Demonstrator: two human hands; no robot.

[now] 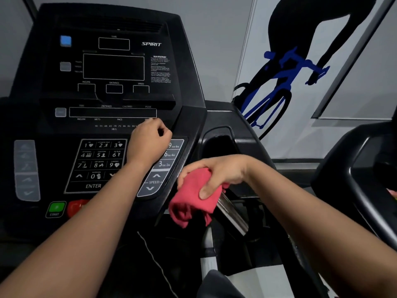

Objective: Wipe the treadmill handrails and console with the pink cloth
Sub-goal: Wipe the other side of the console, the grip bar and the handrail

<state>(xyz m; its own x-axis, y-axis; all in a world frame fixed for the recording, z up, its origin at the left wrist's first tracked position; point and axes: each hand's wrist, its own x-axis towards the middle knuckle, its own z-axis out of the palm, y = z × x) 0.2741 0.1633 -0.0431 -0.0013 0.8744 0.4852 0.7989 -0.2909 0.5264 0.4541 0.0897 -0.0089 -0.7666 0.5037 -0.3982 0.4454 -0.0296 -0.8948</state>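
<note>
The black treadmill console fills the left and centre of the view, with a number keypad and a speed button strip. My left hand rests on the console's right side with its fingers curled, holding nothing I can see. My right hand grips a bunched pink cloth just right of the console's lower right corner. The cloth hangs over the top end of the metal right handrail, most of which lies beneath my right forearm.
A green start button and a red stop button sit at the console's lower left. A cup holder recess lies right of the console. Another machine's black frame stands at the right. A cyclist wall graphic is behind.
</note>
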